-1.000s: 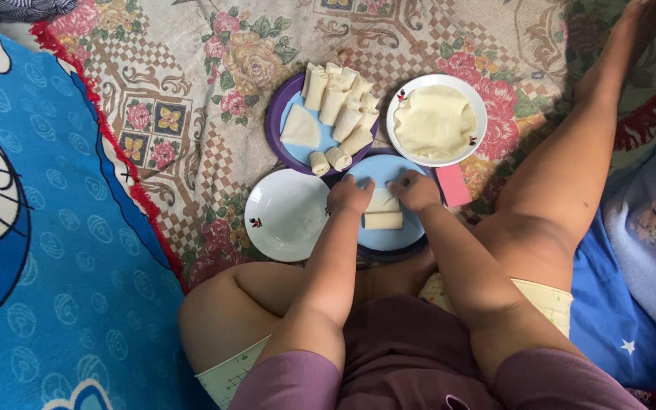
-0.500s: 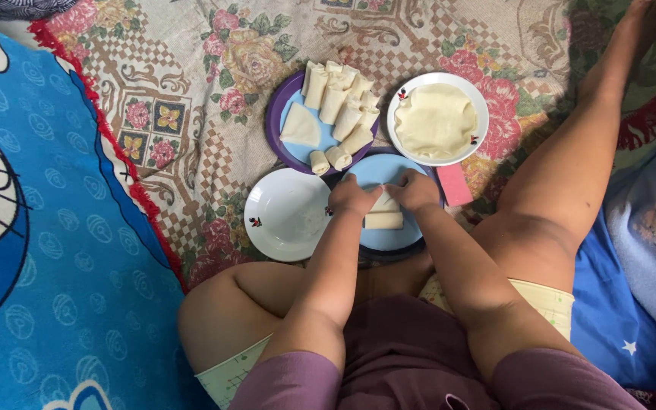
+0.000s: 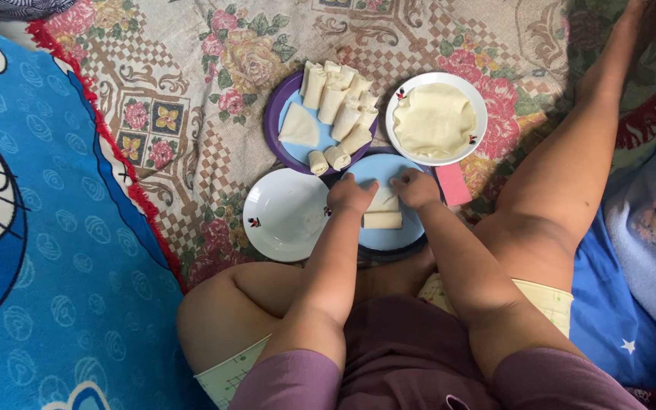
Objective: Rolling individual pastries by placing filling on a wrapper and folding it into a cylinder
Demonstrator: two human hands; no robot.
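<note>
My left hand (image 3: 351, 194) and right hand (image 3: 416, 188) were both pressed down on a pale, soft sheet of thin dough wrapper (image 3: 383, 203), fingers curled narrow over its fold. It lay on the round light-blue plate (image 3: 389, 237) directly under my grip, with one finished pale roll (image 3: 382, 220) just nearer me. I judged the sheet limp, light and easy to tear, best pinched at its edges. Beyond my knuckles sat the purple plate (image 3: 286, 149) of rolls, and the empty white bowl (image 3: 286, 215) lay just left of my left hand.
</note>
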